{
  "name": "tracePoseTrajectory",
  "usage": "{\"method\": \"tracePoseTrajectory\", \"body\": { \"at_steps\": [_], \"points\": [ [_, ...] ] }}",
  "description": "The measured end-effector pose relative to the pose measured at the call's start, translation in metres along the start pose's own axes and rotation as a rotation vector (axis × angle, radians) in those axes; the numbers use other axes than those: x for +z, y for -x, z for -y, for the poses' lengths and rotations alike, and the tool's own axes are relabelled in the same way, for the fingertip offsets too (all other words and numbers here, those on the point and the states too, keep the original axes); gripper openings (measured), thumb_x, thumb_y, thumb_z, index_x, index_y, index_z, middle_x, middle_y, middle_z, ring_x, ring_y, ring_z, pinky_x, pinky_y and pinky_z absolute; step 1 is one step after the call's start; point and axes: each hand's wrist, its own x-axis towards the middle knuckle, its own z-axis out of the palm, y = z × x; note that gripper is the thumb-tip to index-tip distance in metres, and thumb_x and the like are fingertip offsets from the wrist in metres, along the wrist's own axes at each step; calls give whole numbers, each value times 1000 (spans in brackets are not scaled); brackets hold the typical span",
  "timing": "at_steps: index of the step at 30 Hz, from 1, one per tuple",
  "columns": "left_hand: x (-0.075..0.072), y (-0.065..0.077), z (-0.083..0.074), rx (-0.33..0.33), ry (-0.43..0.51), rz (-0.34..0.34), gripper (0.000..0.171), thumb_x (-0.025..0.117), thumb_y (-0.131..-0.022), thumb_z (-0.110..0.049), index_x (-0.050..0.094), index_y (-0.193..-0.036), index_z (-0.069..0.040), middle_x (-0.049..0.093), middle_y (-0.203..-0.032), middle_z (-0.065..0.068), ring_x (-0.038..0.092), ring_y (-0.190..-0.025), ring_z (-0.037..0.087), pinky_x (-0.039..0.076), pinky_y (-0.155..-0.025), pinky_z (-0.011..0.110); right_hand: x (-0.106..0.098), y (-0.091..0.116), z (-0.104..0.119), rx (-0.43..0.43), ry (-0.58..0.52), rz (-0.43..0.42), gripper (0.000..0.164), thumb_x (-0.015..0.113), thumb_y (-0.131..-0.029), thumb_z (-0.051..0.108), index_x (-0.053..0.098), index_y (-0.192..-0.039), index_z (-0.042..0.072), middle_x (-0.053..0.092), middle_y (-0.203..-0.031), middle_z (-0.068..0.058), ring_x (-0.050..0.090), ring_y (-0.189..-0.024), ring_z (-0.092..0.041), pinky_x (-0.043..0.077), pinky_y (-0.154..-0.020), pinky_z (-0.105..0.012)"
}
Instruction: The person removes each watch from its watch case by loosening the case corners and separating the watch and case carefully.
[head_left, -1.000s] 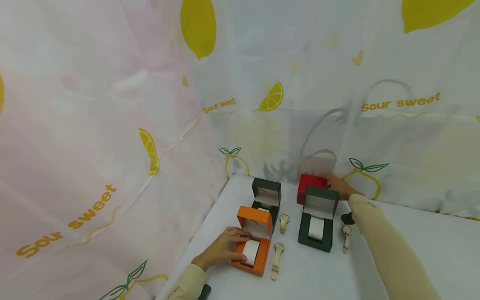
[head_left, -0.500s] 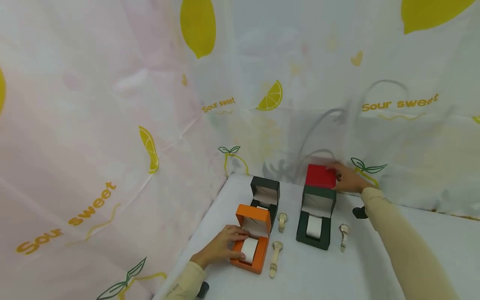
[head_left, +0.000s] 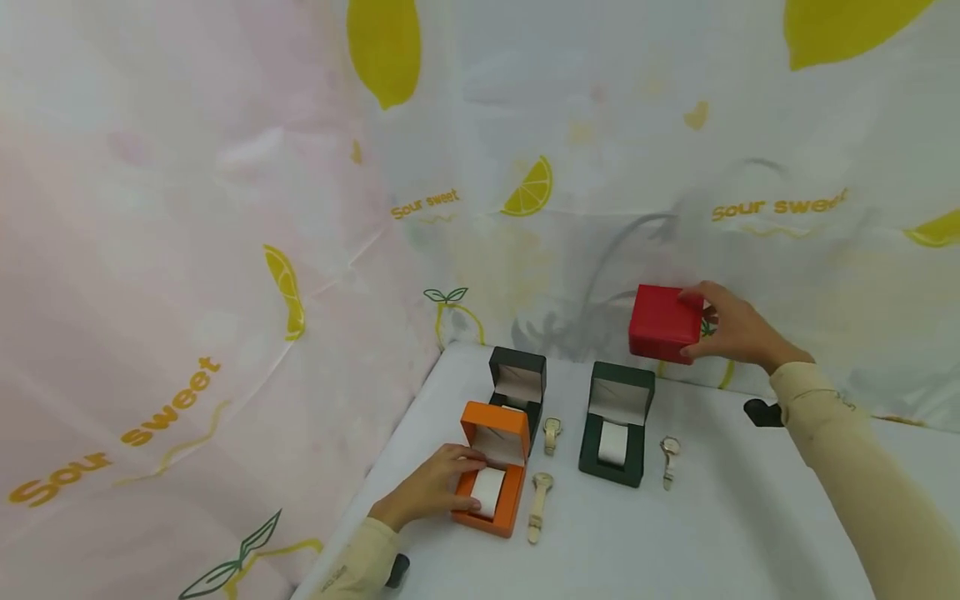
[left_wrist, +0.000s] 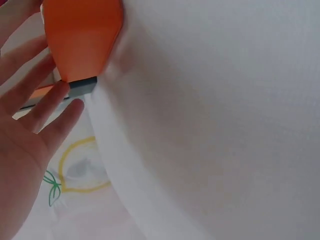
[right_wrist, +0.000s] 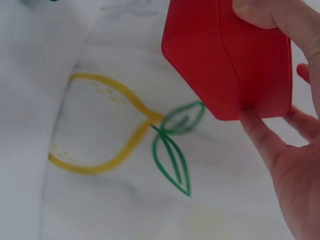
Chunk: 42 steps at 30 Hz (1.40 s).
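Observation:
My right hand [head_left: 738,329] holds a closed red watch box [head_left: 663,323] up off the table by its right side. In the right wrist view, thumb and fingers pinch opposite faces of the red box [right_wrist: 230,60]. My left hand [head_left: 431,487] rests against the left side of an orange watch box [head_left: 506,512], whose lid stands up over a white cushion [head_left: 488,490]. Its fingers [left_wrist: 37,107] look fairly straight and spread beside the orange box [left_wrist: 82,37] in the left wrist view. A green watch box [head_left: 618,425] stands with its lid up to the right.
Behind the orange box is a black watch box [head_left: 519,387], lid raised. Cream-strapped watches lie nearby: one upper [head_left: 551,435], one lower [head_left: 539,507], and a third watch [head_left: 668,462] right of the green box. Lemon-printed sheeting [head_left: 555,275] hangs behind the white table [head_left: 615,550].
My right hand has lifted the red box from behind the green box, raising it and moving it rightward. The left hand stays at the orange box. The head view has shifted slightly.

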Motion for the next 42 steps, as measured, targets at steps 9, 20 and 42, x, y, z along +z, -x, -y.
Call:
{"method": "tracePoseTrajectory", "body": {
  "at_steps": [9,20,42],
  "points": [
    [-4,-3,-21,270,136,-249,32,76,-87,-26,69,-113,-9,56,-117,-6,57,-104,14,52,-91,31,-23,61,30,-91,89,-150,89,94,-60,13,46,-135,8,49,-128,-9,52,-102,-30,46,-76,-11],
    [11,-25,-63,430,290,-229,30,77,-85,-14,68,-114,-13,58,-118,-6,57,-106,12,50,-92,28,18,139,60,-110,19,-193,98,97,-56,16,45,-139,12,49,-131,-6,51,-105,-21,49,-78,-12],
    [56,-67,-105,271,457,31,90,86,-75,-31,35,-147,-15,42,-144,6,47,-128,28,46,-98,25,160,184,59,31,-204,-15,90,95,-56,30,49,-133,20,44,-140,-3,49,-122,-26,56,-86,-43]
  ]
}}
